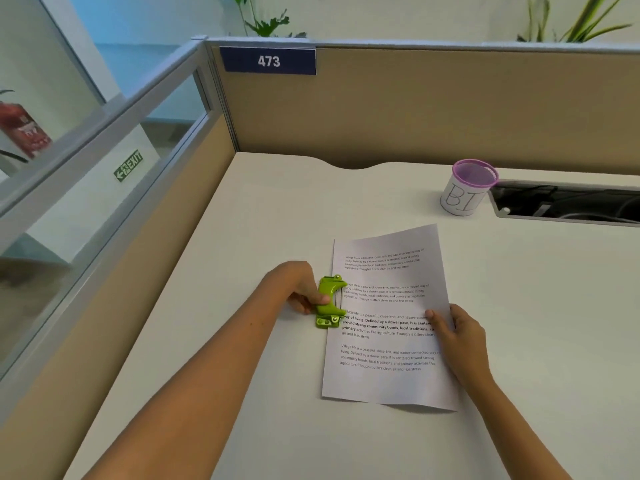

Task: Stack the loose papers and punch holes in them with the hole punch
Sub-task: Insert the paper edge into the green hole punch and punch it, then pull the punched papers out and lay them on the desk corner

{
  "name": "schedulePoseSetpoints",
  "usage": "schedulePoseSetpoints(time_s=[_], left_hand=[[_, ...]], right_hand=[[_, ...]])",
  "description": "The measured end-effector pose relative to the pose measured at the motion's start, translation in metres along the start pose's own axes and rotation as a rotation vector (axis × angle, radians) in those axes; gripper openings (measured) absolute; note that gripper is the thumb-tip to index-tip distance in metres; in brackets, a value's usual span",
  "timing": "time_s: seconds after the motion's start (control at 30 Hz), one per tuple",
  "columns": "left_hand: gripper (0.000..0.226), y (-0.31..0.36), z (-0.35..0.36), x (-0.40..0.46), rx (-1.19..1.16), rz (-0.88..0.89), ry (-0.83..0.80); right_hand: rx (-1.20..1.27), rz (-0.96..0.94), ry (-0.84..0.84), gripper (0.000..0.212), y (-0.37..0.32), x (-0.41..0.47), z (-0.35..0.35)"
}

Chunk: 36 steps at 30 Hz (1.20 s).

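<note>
A stack of printed white papers (388, 375) lies on the white desk (277, 209), tilted slightly. A bright green hole punch (329, 302) sits over the middle of the papers' left edge. My left hand (304, 289) grips the punch from the left, thumb on its green lever. My right hand (457, 332) holds the papers' right edge, thumb on top of the sheet and fingers at the edge.
A mesh cup with a purple rim (467, 187), wrapped in a paper label, stands at the back right. Beside it is an open cable slot (568, 202) in the desk. Tan partition walls (433, 109) close off the back and left sides.
</note>
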State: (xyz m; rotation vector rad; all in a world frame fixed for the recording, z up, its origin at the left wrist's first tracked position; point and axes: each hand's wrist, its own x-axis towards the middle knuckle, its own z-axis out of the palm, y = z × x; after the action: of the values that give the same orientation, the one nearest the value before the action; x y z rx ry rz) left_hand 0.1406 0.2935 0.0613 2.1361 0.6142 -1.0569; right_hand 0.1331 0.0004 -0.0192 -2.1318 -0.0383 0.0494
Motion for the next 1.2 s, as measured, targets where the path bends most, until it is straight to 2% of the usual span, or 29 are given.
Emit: schedulePoseSetpoints(time_s=[0.13,0.27,0.47,0.63,0.73,0.8,0.87,0.9,0.97,1.0,1.03,1.07,1.2], left_hand=[[0.047,-0.012,0.002,-0.009,-0.152,0.084,0.052],[0.050,-0.023,0.012,-0.010,-0.269,0.143,0.127],[0.054,-0.033,0.033,-0.011,-0.319,0.187,0.301],[0.077,-0.027,0.057,-0.013,-0.412,0.202,0.582],[0.065,-0.014,0.078,-0.017,-0.495,0.259,0.782],[0.057,0.003,0.095,-0.025,-0.571,0.353,0.860],[0.058,0.025,0.109,-0.035,-0.747,0.469,0.766],[0.062,0.036,0.114,-0.042,-0.887,0.531,0.617],[0.065,0.056,0.122,-0.054,-1.091,0.666,0.211],[0.059,0.065,0.125,-0.058,-1.092,0.738,0.065],[0.049,0.073,0.128,-0.062,-1.066,0.794,0.003],[0.039,0.082,0.131,-0.065,-1.030,0.831,0.027],[0.012,0.109,0.142,-0.076,-0.967,0.924,0.359]], right_hand=[[0.002,0.013,-0.022,0.039,-0.002,0.001,-0.002],[0.018,0.045,-0.038,0.036,-0.005,0.002,-0.004],[0.129,0.106,-0.033,0.028,-0.002,0.002,-0.021],[0.248,0.131,-0.043,0.014,0.012,-0.003,-0.060],[0.359,0.132,-0.041,0.009,0.013,-0.007,-0.087],[0.441,0.126,-0.050,0.007,0.010,-0.010,-0.104],[0.523,0.115,-0.074,0.007,0.003,-0.011,-0.119],[0.555,0.099,-0.088,0.008,-0.001,-0.011,-0.126],[0.625,0.045,-0.111,0.012,-0.011,-0.012,-0.139],[0.657,0.011,-0.122,0.015,-0.017,-0.013,-0.145],[0.677,-0.027,-0.130,0.018,-0.023,-0.013,-0.151],[0.686,-0.063,-0.134,0.020,-0.029,-0.013,-0.157],[0.704,-0.166,-0.106,0.021,-0.045,-0.016,-0.174]])
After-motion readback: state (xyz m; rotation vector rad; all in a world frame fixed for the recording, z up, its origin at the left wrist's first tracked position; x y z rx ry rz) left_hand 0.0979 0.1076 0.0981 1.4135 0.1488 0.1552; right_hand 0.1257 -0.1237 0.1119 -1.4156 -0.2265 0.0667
